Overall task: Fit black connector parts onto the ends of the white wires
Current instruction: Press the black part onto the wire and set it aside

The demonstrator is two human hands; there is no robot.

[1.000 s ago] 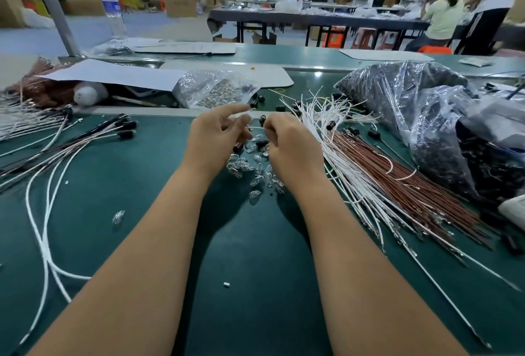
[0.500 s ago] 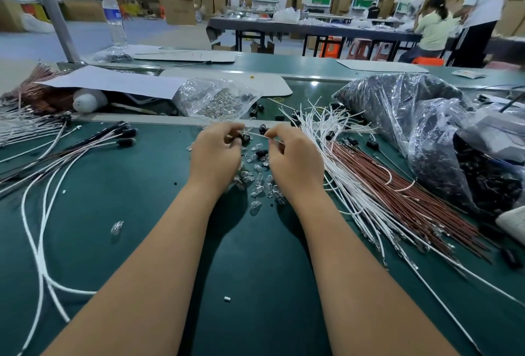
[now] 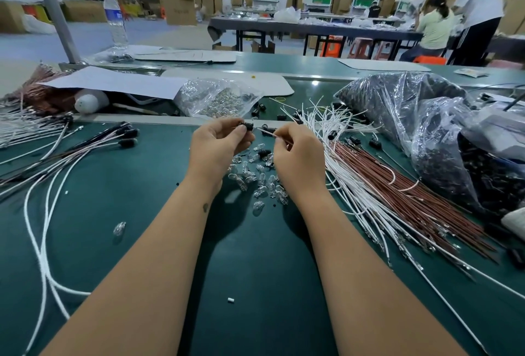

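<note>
Location: warehouse floor, stacked cartons behind; green surface (image 3: pixel 255 270).

Item: black connector part (image 3: pixel 249 126), small and light, rigid plastic by the look. Pinched at the fingers of the left hand (image 3: pixel 217 146), raised just above the surface.

Item: white wire (image 3: pixel 270 133), thin, limp along its length. Pinched near its end by the right hand (image 3: pixel 298 159); tip just beside the connector part, seemingly not yet seated.

Handling: grip the wire close to the tip, or it will likely buckle.

Stock: white wire bundle (image 3: pixel 349 173) to the right; loose clear bulbs (image 3: pixel 255 179) between the wrists.
</note>
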